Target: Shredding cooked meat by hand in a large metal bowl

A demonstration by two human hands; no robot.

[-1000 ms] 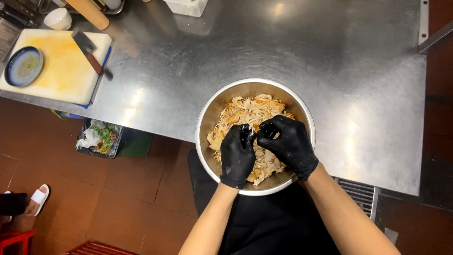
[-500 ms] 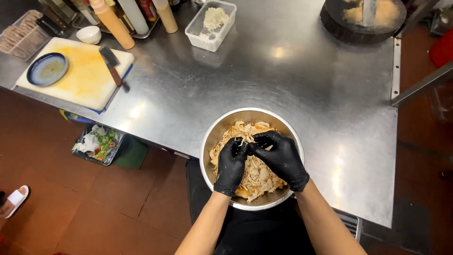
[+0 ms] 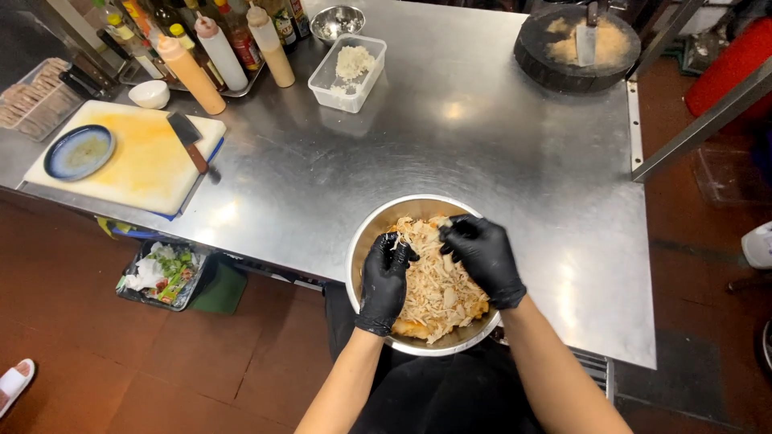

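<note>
- left hand (image 3: 384, 277), black glove, fingers curled, pinching strands of shredded meat (image 3: 434, 281)
- right hand (image 3: 482, 255), gloved, fingers bunched on a clump at the pile's far edge
- meat fills steel bowl (image 3: 366, 233) at near table edge; looks soft, light, stringy, likely greasy, best pinched in small tufts
- far left: cutting board (image 3: 145, 161), cleaver (image 3: 189, 138), blue plate (image 3: 79, 151)

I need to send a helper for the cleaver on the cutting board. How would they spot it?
On the steel table, find the yellow-stained white board at its left end. The cleaver lies on the board's right edge, right of the blue plate: dark blade, wooden handle.
</note>
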